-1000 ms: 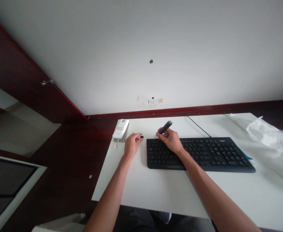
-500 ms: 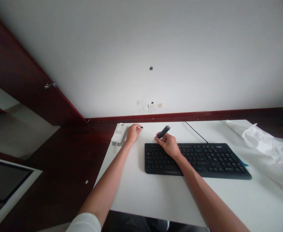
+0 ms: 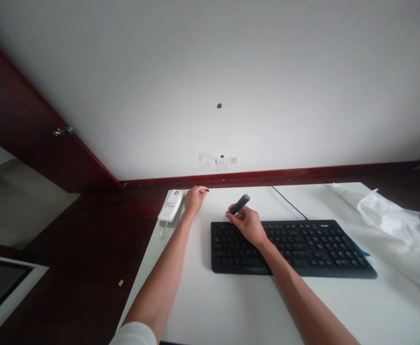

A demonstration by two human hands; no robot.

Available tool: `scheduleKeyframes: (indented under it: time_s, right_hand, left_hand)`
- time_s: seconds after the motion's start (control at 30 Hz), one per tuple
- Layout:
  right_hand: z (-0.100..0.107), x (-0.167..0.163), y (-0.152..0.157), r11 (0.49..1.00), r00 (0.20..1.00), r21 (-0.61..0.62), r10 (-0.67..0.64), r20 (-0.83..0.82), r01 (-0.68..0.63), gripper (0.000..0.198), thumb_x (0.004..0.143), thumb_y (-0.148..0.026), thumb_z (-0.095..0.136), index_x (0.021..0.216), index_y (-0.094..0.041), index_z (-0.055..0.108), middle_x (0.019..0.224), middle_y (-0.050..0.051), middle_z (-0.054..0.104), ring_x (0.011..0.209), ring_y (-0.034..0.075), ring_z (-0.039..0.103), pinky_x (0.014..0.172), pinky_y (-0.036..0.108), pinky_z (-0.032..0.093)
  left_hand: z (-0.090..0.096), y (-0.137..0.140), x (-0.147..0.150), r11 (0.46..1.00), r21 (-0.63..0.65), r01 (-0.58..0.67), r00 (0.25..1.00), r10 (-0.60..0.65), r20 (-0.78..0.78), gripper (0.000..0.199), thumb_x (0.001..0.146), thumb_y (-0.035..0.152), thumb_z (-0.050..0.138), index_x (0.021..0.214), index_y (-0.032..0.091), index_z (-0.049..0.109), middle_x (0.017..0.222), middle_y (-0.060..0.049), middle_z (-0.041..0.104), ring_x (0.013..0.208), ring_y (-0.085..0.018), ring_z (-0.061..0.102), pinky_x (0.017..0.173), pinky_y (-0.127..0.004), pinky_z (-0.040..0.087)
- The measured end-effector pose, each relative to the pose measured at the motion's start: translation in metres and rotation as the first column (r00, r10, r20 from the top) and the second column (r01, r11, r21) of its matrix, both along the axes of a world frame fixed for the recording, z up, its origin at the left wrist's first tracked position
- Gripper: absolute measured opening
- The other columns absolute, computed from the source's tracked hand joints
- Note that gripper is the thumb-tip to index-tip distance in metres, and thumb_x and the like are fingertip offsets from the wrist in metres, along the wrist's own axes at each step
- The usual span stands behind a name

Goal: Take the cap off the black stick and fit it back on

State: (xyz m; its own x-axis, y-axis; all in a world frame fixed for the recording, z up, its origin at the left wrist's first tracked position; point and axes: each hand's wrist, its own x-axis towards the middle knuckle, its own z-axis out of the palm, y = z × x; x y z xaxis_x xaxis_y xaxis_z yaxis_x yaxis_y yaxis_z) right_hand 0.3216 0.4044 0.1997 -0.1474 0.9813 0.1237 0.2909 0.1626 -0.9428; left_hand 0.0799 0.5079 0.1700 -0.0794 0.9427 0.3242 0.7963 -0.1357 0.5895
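My left hand (image 3: 194, 199) is closed near the far left edge of the white table. A small thin item with a black tip (image 3: 206, 190) pokes out of its fingers, too small to name. A white power bank (image 3: 171, 206) with a short white cable lies just left of that hand. My right hand (image 3: 247, 223), over the upper left part of the black keyboard (image 3: 313, 249), grips a dark, stick-shaped object (image 3: 240, 204). This object tilts up to the right, and its far end looks metallic. Its lower end is partly hidden by my fingers.
Crumpled white sheeting (image 3: 392, 220) covers the right side of the white table (image 3: 224, 306). A black cable (image 3: 289, 203) runs from the keyboard over the far edge. Beyond stands a wall with sockets (image 3: 233, 160), and a dark red door (image 3: 33, 115) is at the left.
The view has shifted slightly, so the table and keyboard sit a little lower in the picture. Both hands keep nearly the same place and hold on the same items.
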Motion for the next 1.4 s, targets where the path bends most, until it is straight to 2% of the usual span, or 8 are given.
scheduleKeyframes:
  time_s: [0.6, 0.8, 1.03, 1.2, 1.4]
  right_hand:
    - [-0.001, 0.001, 0.001, 1.000, 1.000, 0.001, -0.011, 0.026, 0.011, 0.032, 0.087, -0.045, 0.070, 0.105, -0.019, 0.069, 0.065, 0.001, 0.070, 0.060, 0.020, 0.065, 0.061, 0.031, 0.048]
    - [0.000, 0.001, 0.001, 1.000, 0.999, 0.002, -0.012, 0.041, 0.012, 0.033, 0.086, -0.047, 0.070, 0.104, -0.019, 0.070, 0.070, 0.003, 0.073, 0.065, 0.022, 0.070, 0.067, 0.033, 0.053]
    - [0.002, 0.001, 0.000, 1.000, 0.999, -0.006, -0.008, 0.037, 0.008, 0.033, 0.086, -0.045, 0.069, 0.105, -0.019, 0.069, 0.068, 0.002, 0.074, 0.065, 0.022, 0.071, 0.065, 0.031, 0.051]
    - [0.003, 0.001, 0.000, 1.000, 0.999, 0.003, -0.009, 0.033, 0.009, 0.031, 0.086, -0.044, 0.069, 0.105, -0.019, 0.070, 0.068, 0.001, 0.073, 0.063, 0.021, 0.069, 0.065, 0.031, 0.050]
    - [0.005, 0.001, 0.000, 1.000, 1.000, 0.006, -0.010, 0.007, 0.010, 0.031, 0.086, -0.044, 0.070, 0.103, -0.019, 0.070, 0.069, 0.002, 0.072, 0.065, 0.022, 0.070, 0.065, 0.031, 0.052]
  left_hand:
    - [-0.004, -0.007, -0.003, 0.998, -0.032, 0.058, 0.998, -0.057, 0.018, 0.017, 0.087, 0.025, 0.072, 0.103, 0.025, 0.079, 0.092, -0.002, 0.074, 0.078, -0.015, 0.062, 0.070, -0.025, 0.041]
    - [-0.004, -0.007, -0.004, 0.997, -0.054, 0.048, 0.998, -0.045, 0.039, 0.019, 0.087, 0.026, 0.073, 0.105, 0.025, 0.078, 0.093, -0.001, 0.075, 0.078, -0.014, 0.063, 0.069, -0.024, 0.041]
    - [-0.003, -0.008, -0.004, 0.996, -0.074, 0.046, 0.998, -0.042, 0.054, 0.021, 0.086, 0.026, 0.073, 0.107, 0.026, 0.078, 0.093, -0.001, 0.075, 0.077, -0.014, 0.062, 0.069, -0.024, 0.042]
    - [0.002, -0.009, -0.002, 0.997, -0.072, 0.038, 0.998, -0.034, 0.049, 0.025, 0.087, 0.026, 0.073, 0.112, 0.025, 0.077, 0.095, -0.003, 0.075, 0.080, -0.015, 0.063, 0.074, -0.024, 0.044]
    - [0.006, -0.023, 0.003, 0.998, -0.062, 0.019, 0.999, -0.017, 0.035, 0.040, 0.087, 0.023, 0.072, 0.127, 0.026, 0.070, 0.093, -0.002, 0.074, 0.080, -0.015, 0.064, 0.077, -0.025, 0.045]
